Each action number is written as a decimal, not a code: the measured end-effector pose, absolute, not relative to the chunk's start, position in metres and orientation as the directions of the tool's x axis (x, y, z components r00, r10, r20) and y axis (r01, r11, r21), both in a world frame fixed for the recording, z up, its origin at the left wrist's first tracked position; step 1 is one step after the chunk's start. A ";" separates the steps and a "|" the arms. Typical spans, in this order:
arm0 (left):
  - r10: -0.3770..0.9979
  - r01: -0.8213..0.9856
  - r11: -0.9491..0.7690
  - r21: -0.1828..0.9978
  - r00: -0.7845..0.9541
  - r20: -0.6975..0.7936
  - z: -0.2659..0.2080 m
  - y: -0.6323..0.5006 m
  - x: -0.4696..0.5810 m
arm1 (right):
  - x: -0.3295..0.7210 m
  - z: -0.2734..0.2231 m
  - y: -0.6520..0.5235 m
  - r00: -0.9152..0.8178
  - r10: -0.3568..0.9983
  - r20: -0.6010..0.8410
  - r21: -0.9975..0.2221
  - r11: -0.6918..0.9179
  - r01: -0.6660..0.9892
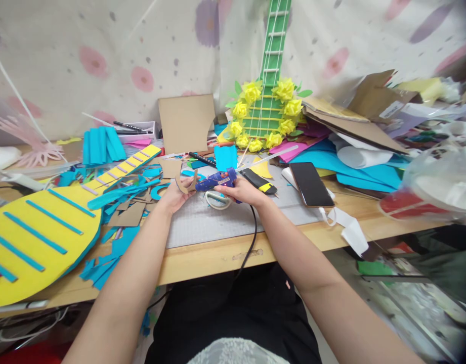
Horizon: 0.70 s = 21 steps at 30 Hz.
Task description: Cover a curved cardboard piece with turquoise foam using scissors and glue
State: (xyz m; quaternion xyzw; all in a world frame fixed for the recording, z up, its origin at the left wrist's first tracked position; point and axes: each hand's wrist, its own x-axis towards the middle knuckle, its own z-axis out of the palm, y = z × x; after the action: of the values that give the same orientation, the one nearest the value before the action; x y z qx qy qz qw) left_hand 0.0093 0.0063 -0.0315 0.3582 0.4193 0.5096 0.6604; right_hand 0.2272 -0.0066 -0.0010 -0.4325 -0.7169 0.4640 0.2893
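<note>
My right hand is wrapped round a blue hot glue gun, a long clear glue stick poking out of its back end. The gun's nozzle points left at a curved strip of brown cardboard, which the fingers of my left hand pinch. Whether the nozzle touches the strip I cannot tell. Just below the gun, white-handled scissors lie on the grey cutting mat. A black and yellow utility knife rests right of the gun. The gun's black cord hangs over the table's front edge.
A yellow and blue paper guitar and blue scraps lie left. A green guitar with yellow flowers leans at the back. A phone, blue sheets and a clear plastic bucket are right.
</note>
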 end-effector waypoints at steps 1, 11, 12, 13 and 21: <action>0.975 -0.369 0.219 0.903 0.130 -0.183 -0.032 0.006 0.009 | 0.227 -0.001 -0.007 -0.457 0.890 0.007 -0.919 0.186 0.348; 0.978 -0.377 0.204 0.903 0.118 -0.172 -0.030 0.006 0.012 | 0.224 0.005 -0.012 -0.455 0.889 -0.052 -0.946 0.103 0.308; 0.978 -0.377 0.205 0.903 0.112 -0.176 -0.030 0.005 0.012 | 0.223 0.005 -0.012 -0.454 0.890 -0.050 -0.948 0.100 0.302; 0.978 -0.379 0.207 0.902 0.105 -0.180 -0.030 0.005 0.013 | 0.223 0.005 -0.012 -0.453 0.890 -0.049 -0.949 0.099 0.299; 0.981 -0.417 0.196 0.888 0.086 -0.176 -0.032 0.006 0.014 | 0.223 0.002 -0.010 -0.460 0.888 -0.010 -0.954 0.129 0.269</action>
State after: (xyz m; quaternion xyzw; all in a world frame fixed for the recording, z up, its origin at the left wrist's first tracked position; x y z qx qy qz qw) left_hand 0.0137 0.0059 -0.0316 0.3408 0.4135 0.5346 0.6535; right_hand 0.2226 -0.0101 0.0018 -0.4213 -0.6868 0.5081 0.3044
